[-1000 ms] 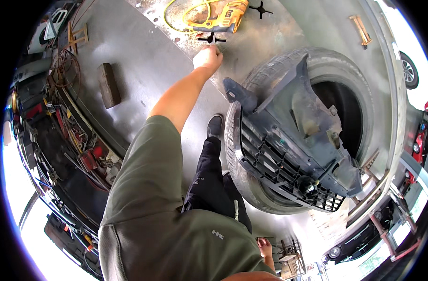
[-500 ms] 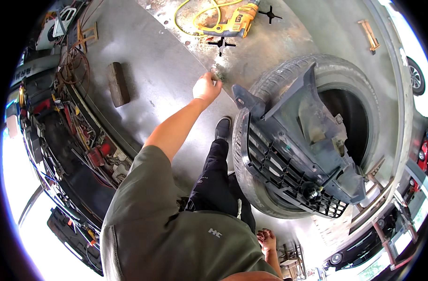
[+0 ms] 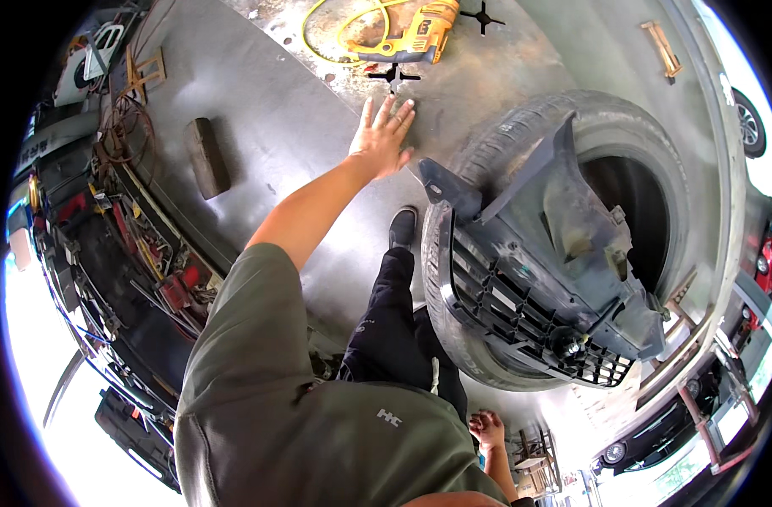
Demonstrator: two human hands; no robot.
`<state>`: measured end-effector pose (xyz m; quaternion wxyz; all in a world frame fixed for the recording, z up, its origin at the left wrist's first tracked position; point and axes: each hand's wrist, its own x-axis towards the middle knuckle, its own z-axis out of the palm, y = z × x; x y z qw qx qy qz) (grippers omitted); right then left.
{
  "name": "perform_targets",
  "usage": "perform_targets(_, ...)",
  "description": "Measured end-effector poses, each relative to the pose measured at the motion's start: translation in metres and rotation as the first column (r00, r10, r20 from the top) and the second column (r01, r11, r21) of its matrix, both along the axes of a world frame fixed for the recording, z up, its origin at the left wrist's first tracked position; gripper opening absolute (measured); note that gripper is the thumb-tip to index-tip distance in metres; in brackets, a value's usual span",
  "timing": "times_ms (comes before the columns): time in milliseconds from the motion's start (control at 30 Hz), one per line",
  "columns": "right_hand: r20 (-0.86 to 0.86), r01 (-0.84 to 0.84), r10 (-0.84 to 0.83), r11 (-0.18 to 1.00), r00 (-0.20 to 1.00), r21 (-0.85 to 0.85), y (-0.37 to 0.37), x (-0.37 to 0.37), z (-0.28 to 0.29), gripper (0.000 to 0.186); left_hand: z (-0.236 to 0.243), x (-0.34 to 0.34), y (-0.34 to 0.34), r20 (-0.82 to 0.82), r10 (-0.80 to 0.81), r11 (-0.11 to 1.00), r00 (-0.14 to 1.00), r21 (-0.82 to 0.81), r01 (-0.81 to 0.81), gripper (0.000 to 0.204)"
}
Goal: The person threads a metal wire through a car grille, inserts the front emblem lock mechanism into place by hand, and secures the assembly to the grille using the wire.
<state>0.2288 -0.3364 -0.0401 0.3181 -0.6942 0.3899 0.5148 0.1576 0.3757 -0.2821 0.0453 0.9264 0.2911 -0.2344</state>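
Grey floor [image 3: 267,144], brown block [image 3: 208,159] and large tyre [image 3: 610,114] on it, worn metal plate [image 3: 496,72] carrying yellow power tool [image 3: 426,32]

Tyre [image 3: 635,127], one, lying flat; black plastic bumper section [image 3: 563,249] with grille, across it. Left of tyre: left hand [image 3: 384,142], fingers spread; wooden block [image 3: 207,159], farther out. Upper left of tyre: yellow corded power tool [image 3: 426,35]. Below tyre: right hand [image 3: 487,429], fingers curled.

Vehicle repair workshop. Diagnostic features: a large tyre [image 3: 508,139] with a dark plastic grille panel [image 3: 534,253] lying across it; a corded yellow power tool [image 3: 424,35] on a stained metal surface [image 3: 487,72] bearing cross-shaped slots; a crowded mass of tools [image 3: 174,291] along the left; and, toward the right margin, a red car [image 3: 766,253] and a black car [image 3: 654,441].
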Motion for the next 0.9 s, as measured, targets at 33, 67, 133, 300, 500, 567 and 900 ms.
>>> perform_targets(33,-0.019,-0.008,0.007,0.999,1.000,-0.034,0.001,-0.001,0.002,0.006,0.001,-0.002,0.000,-0.002,-0.002,1.000,1.000,0.000,0.002,0.084)
perform_targets(67,-0.020,-0.007,0.006,0.999,1.000,-0.035,0.004,-0.002,-0.001,0.006,0.002,-0.003,0.000,0.010,-0.012,1.000,1.000,0.007,0.012,0.085)
perform_targets(133,-0.052,-0.051,0.049,0.997,0.997,-0.052,0.008,-0.001,-0.007,0.006,0.005,-0.001,0.004,0.019,-0.021,1.000,1.000,0.009,0.021,0.085)
perform_targets(300,0.009,-0.038,0.038,0.998,0.999,-0.043,0.019,0.003,-0.012,0.012,0.004,0.000,0.021,0.060,-0.173,0.984,0.983,-0.026,0.175,0.083)
perform_targets(500,-0.022,-0.014,0.014,1.000,1.000,-0.005,0.004,0.002,-0.012,0.012,0.013,-0.046,0.001,-0.053,-0.330,0.942,0.942,-0.080,0.325,0.089)
perform_targets(567,-0.029,-0.022,0.021,1.000,0.999,-0.022,-0.009,-0.001,-0.016,0.009,-0.003,-0.060,-0.003,-0.050,-0.372,0.928,0.927,-0.037,0.370,0.091)
perform_targets(900,0.005,-0.125,0.125,0.992,0.992,-0.029,-0.003,0.000,-0.025,0.006,0.008,-0.059,-0.017,-0.100,-0.341,0.940,0.935,-0.040,0.338,0.089)
